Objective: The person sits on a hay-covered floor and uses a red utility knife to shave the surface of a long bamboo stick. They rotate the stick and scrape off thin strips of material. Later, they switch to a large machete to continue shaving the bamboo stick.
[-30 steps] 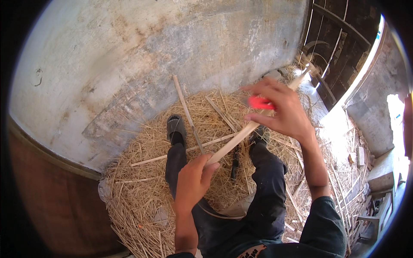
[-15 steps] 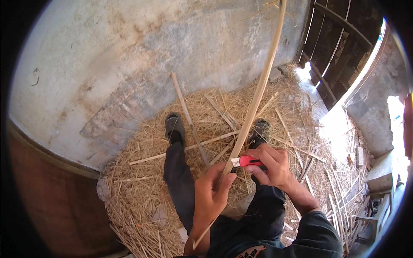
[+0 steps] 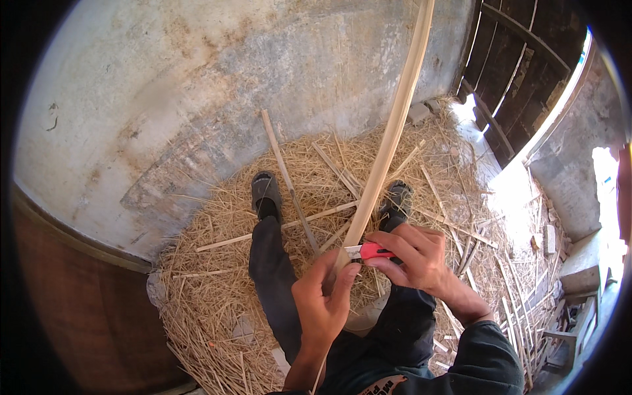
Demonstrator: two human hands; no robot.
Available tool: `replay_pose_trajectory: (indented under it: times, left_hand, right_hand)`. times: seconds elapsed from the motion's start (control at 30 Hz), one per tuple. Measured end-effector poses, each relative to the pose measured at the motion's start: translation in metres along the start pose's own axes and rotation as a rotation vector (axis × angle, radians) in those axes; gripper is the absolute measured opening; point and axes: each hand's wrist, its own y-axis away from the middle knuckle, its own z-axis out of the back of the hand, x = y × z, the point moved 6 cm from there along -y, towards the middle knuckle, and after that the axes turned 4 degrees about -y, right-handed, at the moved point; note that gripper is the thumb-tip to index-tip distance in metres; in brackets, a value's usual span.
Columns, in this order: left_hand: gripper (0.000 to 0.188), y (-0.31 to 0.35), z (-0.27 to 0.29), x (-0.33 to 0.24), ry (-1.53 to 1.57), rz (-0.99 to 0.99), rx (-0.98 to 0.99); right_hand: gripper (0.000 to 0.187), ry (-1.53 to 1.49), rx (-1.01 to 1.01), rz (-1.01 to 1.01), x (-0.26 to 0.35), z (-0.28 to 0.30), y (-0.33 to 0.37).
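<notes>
Pinched in the nearly closed left hand (image 3: 321,297) the pale strip (image 3: 380,172), slanting upward above the straw (image 3: 204,296); probably risked a cut thumb (image 3: 346,283) from the nearby blade (image 3: 353,252). Clutched the red knife (image 3: 375,251) in the curled right hand (image 3: 416,258), against the strip; perhaps risked skidding under hard pushing.

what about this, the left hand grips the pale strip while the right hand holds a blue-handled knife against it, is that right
Not quite: the knife is red-handled, not blue-handled, as the head view shows. The rest stands: the left hand grips the pale strip and the right hand holds the knife against it.
</notes>
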Motion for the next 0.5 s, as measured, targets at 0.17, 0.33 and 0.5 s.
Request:
replay_pose_trajectory:
  times: [0.17,0.33,0.5]
  left_hand:
    - [0.026,0.0028,0.0023,-0.0005,-0.021,-0.009,0.011]
    - [0.029,0.0048,0.0021,0.0066,-0.064,-0.074,-0.037]
    - [0.027,0.0069,0.0034,0.0062,-0.103,-0.057,-0.042]
  right_hand:
    - [0.038,0.012,-0.018,0.03,0.0016,0.0018,-0.0033]
    - [0.037,0.025,0.002,0.013,0.0011,0.0006,-0.0031]
    - [0.036,0.034,0.011,0.014,0.0022,0.0002,-0.0038]
